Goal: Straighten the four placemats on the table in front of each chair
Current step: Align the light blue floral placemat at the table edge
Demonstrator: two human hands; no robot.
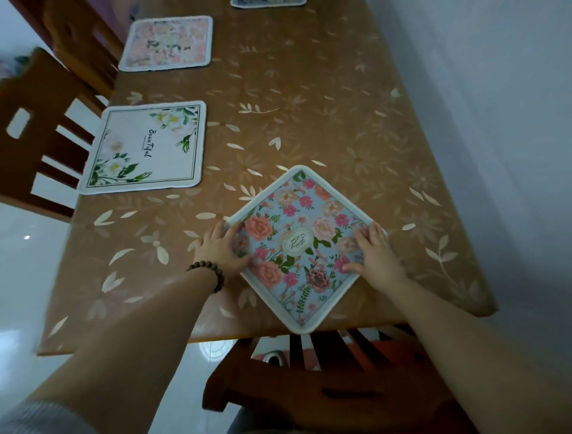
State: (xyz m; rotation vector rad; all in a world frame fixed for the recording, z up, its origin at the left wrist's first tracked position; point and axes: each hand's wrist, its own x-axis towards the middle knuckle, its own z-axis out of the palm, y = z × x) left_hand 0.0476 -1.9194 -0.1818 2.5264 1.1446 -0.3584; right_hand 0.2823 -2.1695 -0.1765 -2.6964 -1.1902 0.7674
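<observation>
A blue floral placemat (301, 247) lies turned like a diamond near the table's front edge, one corner reaching just past the edge. My left hand (221, 249) rests on its left corner and my right hand (376, 252) on its right corner, fingers laid flat on the mat. A white placemat with "Beautiful" lettering (145, 147) lies by the left edge, roughly square to it. Farther back sits a pale pink floral placemat (167, 43). A fourth placemat (267, 3) shows only as a strip at the top of the view.
The table (340, 108) wears a brown leaf-patterned cover. Wooden chairs stand at the left (34, 136), at the far left (77, 40) and right below me (325, 381). A pale wall (495, 124) runs close along the table's right side.
</observation>
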